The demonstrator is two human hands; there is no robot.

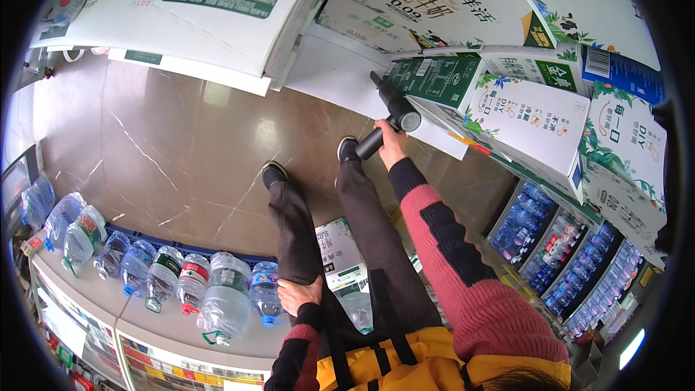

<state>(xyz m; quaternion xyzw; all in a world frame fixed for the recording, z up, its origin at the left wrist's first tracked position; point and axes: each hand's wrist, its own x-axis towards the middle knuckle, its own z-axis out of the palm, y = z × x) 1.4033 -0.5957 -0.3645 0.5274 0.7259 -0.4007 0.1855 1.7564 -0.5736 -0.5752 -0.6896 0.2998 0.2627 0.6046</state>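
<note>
My right hand [393,145] is closed around the handle of a black handheld vacuum [396,106], a pistol-shaped tool with a round grey end. Its narrow nozzle points away from me over a white ledge [334,76], close beside a green-sided carton [428,78]. Whether the nozzle touches the ledge or carton, I cannot tell. On my left thigh, near the knee, lies my left hand [300,295], holding nothing, its fingers resting on the dark trousers [289,228].
White milk cartons [528,116] are stacked at the right. A white cabinet [210,36] stands at the far left. Large water bottles [224,297] line a counter [174,329] at the near left. Bottle-filled shelves [565,261] stand at the right. Brown tiled floor [181,152] lies around my feet.
</note>
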